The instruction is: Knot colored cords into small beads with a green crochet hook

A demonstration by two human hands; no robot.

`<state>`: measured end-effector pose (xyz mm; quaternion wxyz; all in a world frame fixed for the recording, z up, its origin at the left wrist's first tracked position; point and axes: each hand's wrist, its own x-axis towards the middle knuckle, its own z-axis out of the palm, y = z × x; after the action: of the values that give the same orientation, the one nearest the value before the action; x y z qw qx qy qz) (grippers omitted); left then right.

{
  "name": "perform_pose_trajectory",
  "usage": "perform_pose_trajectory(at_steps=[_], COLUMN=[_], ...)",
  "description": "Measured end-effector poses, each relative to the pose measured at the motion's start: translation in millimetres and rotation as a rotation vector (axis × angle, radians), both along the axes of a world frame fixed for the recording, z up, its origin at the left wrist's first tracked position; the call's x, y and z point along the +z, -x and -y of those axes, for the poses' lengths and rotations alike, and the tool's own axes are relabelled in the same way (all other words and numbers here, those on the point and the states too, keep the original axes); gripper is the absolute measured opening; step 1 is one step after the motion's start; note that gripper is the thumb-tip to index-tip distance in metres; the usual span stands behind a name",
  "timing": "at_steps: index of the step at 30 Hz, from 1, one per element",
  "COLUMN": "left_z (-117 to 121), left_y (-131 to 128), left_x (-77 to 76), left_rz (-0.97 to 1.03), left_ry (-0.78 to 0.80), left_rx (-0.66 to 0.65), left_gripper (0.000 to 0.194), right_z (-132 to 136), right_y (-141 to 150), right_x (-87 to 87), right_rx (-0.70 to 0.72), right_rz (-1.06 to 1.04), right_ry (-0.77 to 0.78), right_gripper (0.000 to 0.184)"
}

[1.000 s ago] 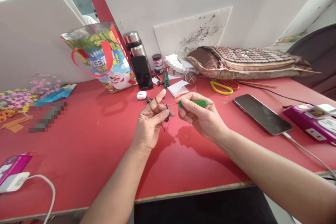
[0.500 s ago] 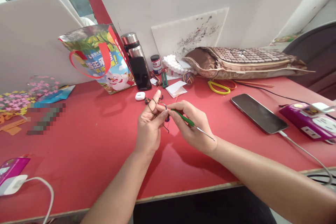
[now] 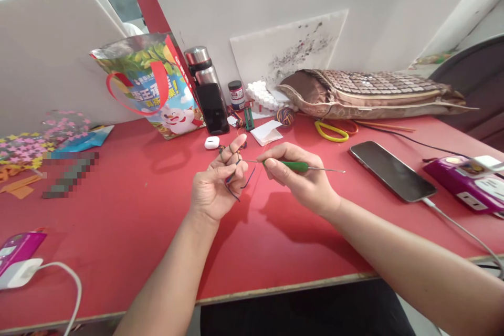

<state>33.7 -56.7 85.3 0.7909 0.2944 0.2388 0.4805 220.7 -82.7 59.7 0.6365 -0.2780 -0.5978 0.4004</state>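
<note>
Over a red tabletop (image 3: pixel 118 231), the right hand (image 3: pixel 305 181) curls round a green-handled hook (image 3: pixel 296 166) while the left hand (image 3: pixel 212 191) pinches dark yarn (image 3: pixel 232 177), best kept evenly taut.

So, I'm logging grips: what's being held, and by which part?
Right hand: slim metal, green-handled hook, by its handle. Left hand: thin dark-blue yarn, pinched; exact spot unclear.

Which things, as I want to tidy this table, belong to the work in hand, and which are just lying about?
In use:
green-handled hook, in the right hand
dark yarn, in the left hand
probably the multicoloured yarn ball

Seemingly just lying about:
phone on the white cable
small white case
printed bag
steel flask
</note>
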Motion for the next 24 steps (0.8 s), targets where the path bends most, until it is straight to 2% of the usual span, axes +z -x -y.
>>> perform_pose_trajectory(at_steps=[6, 13, 24], left_z=[0.5, 0.3, 0.9], left_y=[-0.7, -1.6, -3.7], left_x=[2.9, 5.3, -1.9], left_rz=[0.039, 0.032, 0.009], left_ry=[0.042, 0.085, 0.043], left_rx=[-0.06, -0.121, -0.045], left_gripper=[0.078, 0.071, 0.065], right_z=[-1.1, -2.1, -1.2], right_y=[-5.5, -8.5, -4.3], right_x=[7.3, 9.1, 12.6], right_rx=[0.089, 0.22, 0.184], right_rz=[-0.06, -0.196, -0.272], right_ry=[0.091, 0.274, 0.332], right_gripper=[0.027, 0.03, 0.028])
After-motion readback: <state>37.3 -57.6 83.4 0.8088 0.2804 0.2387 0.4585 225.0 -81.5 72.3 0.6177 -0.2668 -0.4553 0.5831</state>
